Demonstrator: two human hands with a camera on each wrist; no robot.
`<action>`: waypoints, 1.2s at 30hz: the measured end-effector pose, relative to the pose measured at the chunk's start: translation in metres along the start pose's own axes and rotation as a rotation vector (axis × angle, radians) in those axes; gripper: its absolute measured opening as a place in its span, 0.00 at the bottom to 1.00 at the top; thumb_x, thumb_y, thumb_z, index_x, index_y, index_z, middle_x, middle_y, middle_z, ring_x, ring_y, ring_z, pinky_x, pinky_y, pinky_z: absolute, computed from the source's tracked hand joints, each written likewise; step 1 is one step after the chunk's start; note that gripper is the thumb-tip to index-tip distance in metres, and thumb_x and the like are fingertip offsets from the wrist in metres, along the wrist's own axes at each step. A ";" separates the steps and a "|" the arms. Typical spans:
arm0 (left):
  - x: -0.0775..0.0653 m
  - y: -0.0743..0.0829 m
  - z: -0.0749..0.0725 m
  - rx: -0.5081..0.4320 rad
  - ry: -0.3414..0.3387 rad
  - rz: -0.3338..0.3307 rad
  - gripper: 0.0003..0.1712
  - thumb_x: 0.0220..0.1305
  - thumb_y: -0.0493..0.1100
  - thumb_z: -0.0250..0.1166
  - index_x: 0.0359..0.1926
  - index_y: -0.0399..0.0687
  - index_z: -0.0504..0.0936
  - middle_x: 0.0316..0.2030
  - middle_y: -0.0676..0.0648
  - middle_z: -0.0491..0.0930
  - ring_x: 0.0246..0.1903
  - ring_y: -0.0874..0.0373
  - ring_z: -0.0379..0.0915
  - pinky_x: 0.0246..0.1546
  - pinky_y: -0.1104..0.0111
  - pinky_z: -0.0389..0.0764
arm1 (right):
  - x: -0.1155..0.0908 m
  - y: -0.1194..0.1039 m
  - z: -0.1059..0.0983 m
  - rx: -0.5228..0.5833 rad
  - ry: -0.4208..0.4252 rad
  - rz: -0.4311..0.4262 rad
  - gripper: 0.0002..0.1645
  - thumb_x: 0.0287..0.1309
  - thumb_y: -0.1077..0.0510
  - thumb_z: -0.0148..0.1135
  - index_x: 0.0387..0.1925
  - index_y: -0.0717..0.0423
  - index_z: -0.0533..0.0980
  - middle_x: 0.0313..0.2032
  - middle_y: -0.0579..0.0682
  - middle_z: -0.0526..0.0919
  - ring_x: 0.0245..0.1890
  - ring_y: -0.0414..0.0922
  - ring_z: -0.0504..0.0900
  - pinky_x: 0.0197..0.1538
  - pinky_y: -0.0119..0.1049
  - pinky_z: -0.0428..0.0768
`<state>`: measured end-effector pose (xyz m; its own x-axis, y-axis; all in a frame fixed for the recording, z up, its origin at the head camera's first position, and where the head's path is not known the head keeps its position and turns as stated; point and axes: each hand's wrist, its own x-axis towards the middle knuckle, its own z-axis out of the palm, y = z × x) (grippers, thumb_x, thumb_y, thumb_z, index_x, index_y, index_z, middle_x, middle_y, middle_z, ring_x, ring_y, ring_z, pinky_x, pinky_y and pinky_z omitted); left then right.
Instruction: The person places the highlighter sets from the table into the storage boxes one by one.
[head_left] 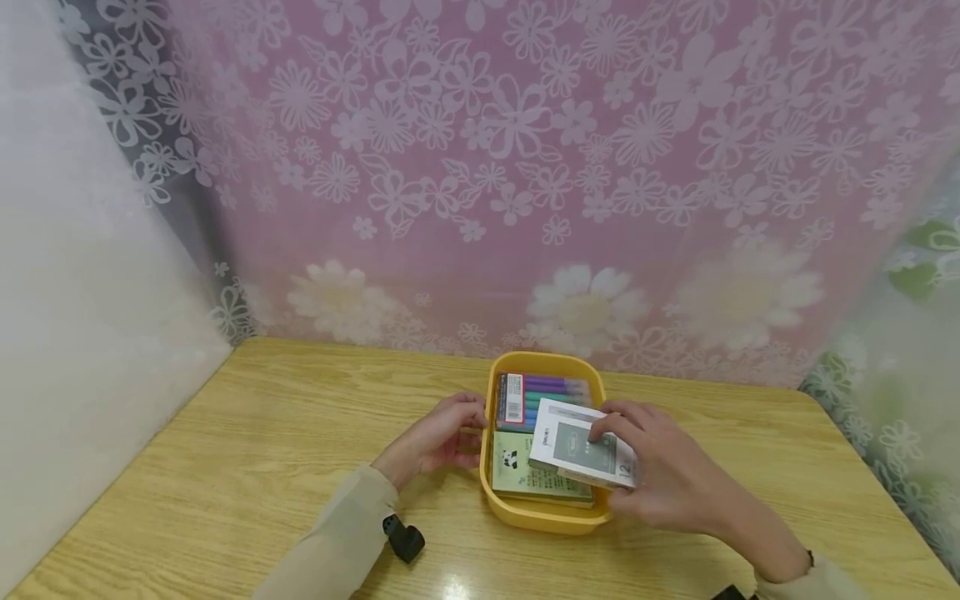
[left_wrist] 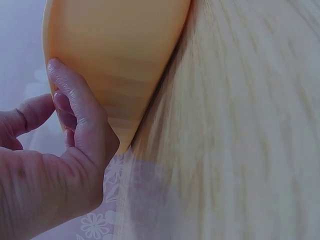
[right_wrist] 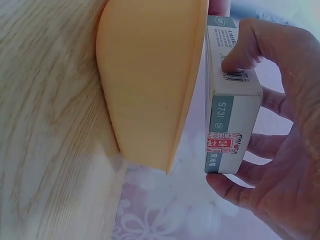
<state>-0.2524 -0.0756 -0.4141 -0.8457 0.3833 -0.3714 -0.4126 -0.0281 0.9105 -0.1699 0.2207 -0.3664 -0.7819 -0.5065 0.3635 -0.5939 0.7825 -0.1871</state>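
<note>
A yellow plastic bin [head_left: 546, 522] stands on the table. My left hand [head_left: 450, 429] holds its left rim, fingers bent against the outer wall [left_wrist: 120, 55] in the left wrist view. My right hand [head_left: 671, 475] grips a white and grey-green highlighter box [head_left: 577, 446], tilted above the right side of the bin. The right wrist view shows the thumb on the barcode side of the box [right_wrist: 227, 110] and the other fingers behind it. Inside the bin lie a clear pack of coloured pens [head_left: 540, 392] and a green panda-printed booklet or pad [head_left: 517, 467], partly covered by the box.
The wooden table [head_left: 300, 433] extends to both sides of the bin. Behind it hangs a pink flowered curtain [head_left: 450, 208], with pale sheeting at left [head_left: 97, 292] and right. A black wrist camera [head_left: 403, 537] sits on my left cuff.
</note>
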 end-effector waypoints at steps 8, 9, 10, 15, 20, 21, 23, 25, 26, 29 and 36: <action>0.001 -0.001 -0.001 0.003 0.010 0.003 0.22 0.58 0.39 0.58 0.54 0.46 0.68 0.33 0.49 0.73 0.26 0.61 0.69 0.23 0.71 0.81 | 0.008 -0.007 0.008 0.034 -0.058 -0.025 0.34 0.29 0.55 0.75 0.45 0.34 0.73 0.62 0.55 0.79 0.58 0.57 0.79 0.53 0.58 0.79; 0.001 -0.001 -0.001 0.004 0.012 0.004 0.21 0.58 0.39 0.58 0.54 0.46 0.68 0.33 0.49 0.73 0.26 0.61 0.69 0.23 0.71 0.81 | 0.009 -0.008 0.008 0.041 -0.065 -0.030 0.34 0.30 0.55 0.74 0.45 0.34 0.73 0.62 0.55 0.79 0.58 0.56 0.79 0.53 0.58 0.79; 0.001 -0.001 -0.001 0.002 0.013 0.004 0.21 0.58 0.39 0.58 0.54 0.46 0.68 0.33 0.49 0.73 0.26 0.61 0.69 0.23 0.71 0.81 | 0.010 -0.009 0.009 0.043 -0.070 -0.036 0.34 0.30 0.55 0.74 0.46 0.34 0.73 0.62 0.54 0.79 0.58 0.56 0.79 0.53 0.58 0.79; -0.001 0.001 0.000 0.000 0.001 0.008 0.22 0.59 0.39 0.57 0.55 0.46 0.68 0.34 0.49 0.73 0.26 0.62 0.68 0.23 0.71 0.81 | 0.015 -0.011 0.010 0.062 -0.103 -0.063 0.33 0.31 0.56 0.73 0.46 0.34 0.73 0.61 0.51 0.79 0.56 0.54 0.79 0.53 0.55 0.79; -0.002 0.001 0.000 0.001 -0.006 0.011 0.22 0.59 0.38 0.57 0.56 0.45 0.67 0.34 0.50 0.73 0.26 0.62 0.68 0.22 0.72 0.80 | 0.021 -0.013 0.013 0.077 -0.154 -0.083 0.32 0.33 0.56 0.73 0.45 0.33 0.73 0.60 0.46 0.77 0.52 0.48 0.77 0.50 0.49 0.78; -0.002 0.001 0.000 0.002 -0.005 0.012 0.22 0.59 0.38 0.57 0.56 0.45 0.67 0.34 0.50 0.73 0.26 0.62 0.68 0.22 0.72 0.80 | 0.022 -0.013 0.013 0.081 -0.157 -0.087 0.32 0.34 0.56 0.73 0.45 0.33 0.73 0.60 0.46 0.77 0.52 0.47 0.77 0.49 0.48 0.78; -0.002 0.002 0.000 0.003 -0.005 0.012 0.22 0.59 0.38 0.57 0.56 0.45 0.67 0.34 0.50 0.73 0.26 0.62 0.68 0.22 0.72 0.80 | 0.022 -0.013 0.014 0.090 -0.165 -0.097 0.31 0.34 0.57 0.73 0.45 0.34 0.73 0.60 0.46 0.77 0.52 0.48 0.77 0.50 0.50 0.78; -0.001 0.001 0.000 0.003 -0.004 0.012 0.21 0.59 0.38 0.57 0.55 0.45 0.68 0.34 0.50 0.72 0.26 0.62 0.68 0.22 0.72 0.80 | 0.022 -0.013 0.015 0.101 -0.174 -0.102 0.31 0.35 0.57 0.73 0.45 0.34 0.73 0.61 0.48 0.78 0.54 0.51 0.78 0.51 0.53 0.79; 0.000 0.001 0.000 0.003 -0.002 0.012 0.21 0.59 0.38 0.57 0.54 0.45 0.68 0.34 0.50 0.73 0.26 0.62 0.68 0.22 0.72 0.80 | 0.022 -0.013 0.016 0.107 -0.179 -0.101 0.31 0.35 0.57 0.73 0.45 0.34 0.73 0.61 0.48 0.78 0.55 0.52 0.78 0.52 0.54 0.79; 0.001 0.000 -0.001 0.001 0.006 0.012 0.20 0.59 0.38 0.57 0.53 0.46 0.68 0.33 0.49 0.72 0.26 0.61 0.68 0.22 0.72 0.80 | 0.023 -0.012 0.016 0.120 -0.196 -0.097 0.30 0.36 0.57 0.72 0.45 0.34 0.73 0.61 0.50 0.78 0.58 0.56 0.78 0.53 0.58 0.79; 0.002 0.000 0.000 0.008 0.014 0.004 0.19 0.58 0.39 0.57 0.52 0.47 0.68 0.34 0.49 0.73 0.26 0.61 0.68 0.22 0.71 0.81 | 0.022 -0.009 0.018 0.126 -0.224 -0.070 0.30 0.38 0.56 0.72 0.46 0.32 0.73 0.61 0.48 0.77 0.57 0.53 0.77 0.52 0.54 0.79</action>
<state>-0.2543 -0.0749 -0.4154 -0.8520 0.3701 -0.3703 -0.4067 -0.0225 0.9133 -0.1848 0.1959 -0.3729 -0.7522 -0.6363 0.1712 -0.6559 0.6986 -0.2858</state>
